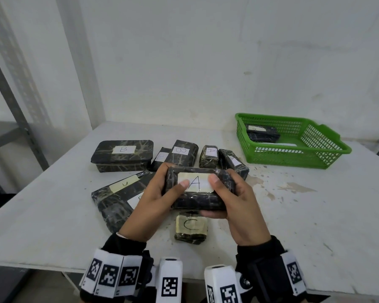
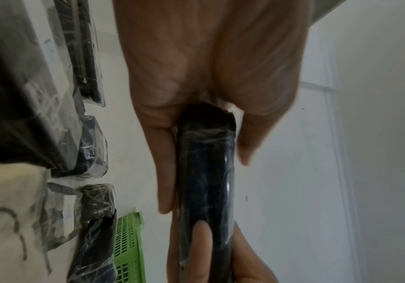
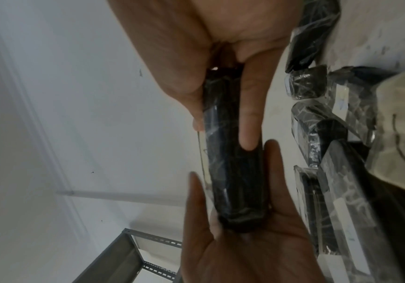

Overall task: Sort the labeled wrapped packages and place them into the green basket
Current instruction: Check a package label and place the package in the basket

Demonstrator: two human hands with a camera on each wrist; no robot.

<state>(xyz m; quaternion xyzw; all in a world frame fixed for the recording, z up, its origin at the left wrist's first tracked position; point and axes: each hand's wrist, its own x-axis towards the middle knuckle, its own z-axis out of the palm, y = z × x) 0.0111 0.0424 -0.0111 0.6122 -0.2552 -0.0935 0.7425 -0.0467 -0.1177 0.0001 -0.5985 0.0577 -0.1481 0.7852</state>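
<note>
Both hands, the left hand [image 1: 150, 201] and the right hand [image 1: 239, 206], curl their fingers [image 1: 183, 183] round the A package [image 1: 198, 189], up above the worktop [image 1: 315, 204]; the green basket [image 1: 293, 157] sits far right with one package [image 1: 262, 133] inside.

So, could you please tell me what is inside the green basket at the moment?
The green basket holds one dark wrapped package near its far left corner. Its label cannot be read. The near wall hides part of the floor, so more could lie there.
</note>
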